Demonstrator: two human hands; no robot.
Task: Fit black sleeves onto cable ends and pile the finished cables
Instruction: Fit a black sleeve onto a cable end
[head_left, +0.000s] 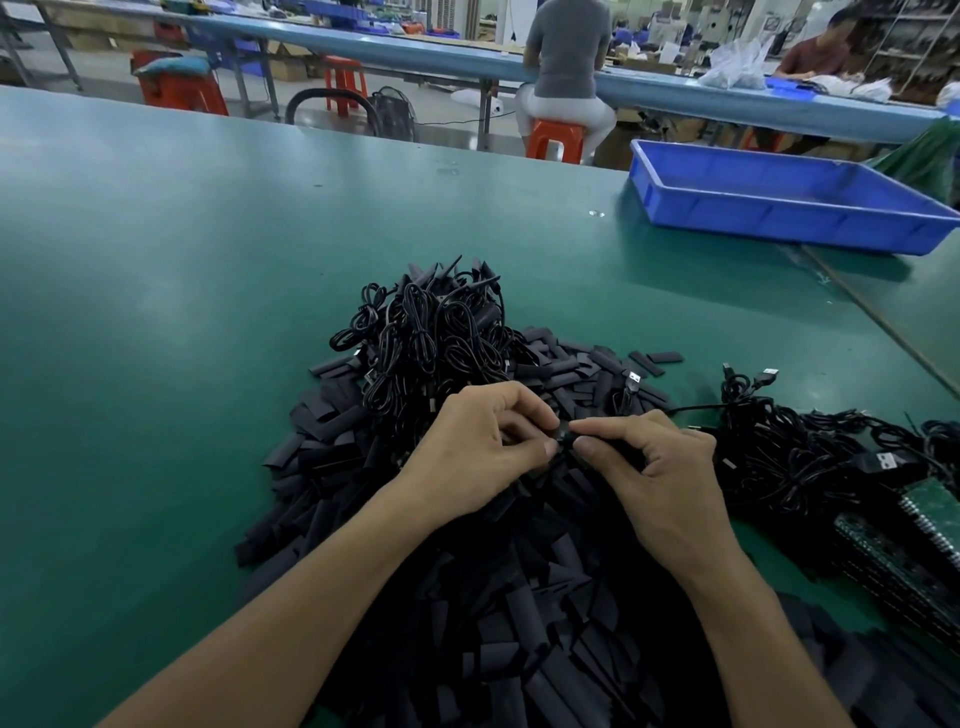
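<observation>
A big heap of flat black sleeves (498, 613) covers the near middle of the green table (182, 312). Behind it lies a pile of coiled black cables (431, 338). My left hand (478, 447) and my right hand (654, 467) meet above the heap, fingertips almost touching. The left pinches a small black sleeve (561, 439). The right pinches a black cable end (613, 444) whose cord (696, 408) runs off to the right. Where sleeve and cable end meet is hidden by my fingers. More tangled black cables with USB plugs (810, 457) lie at the right.
A blue plastic tray (779, 218) stands at the back right of the table. Dark green circuit boards (904, 551) are stacked at the right edge. Beyond the table, people sit at a long bench with red stools (556, 137).
</observation>
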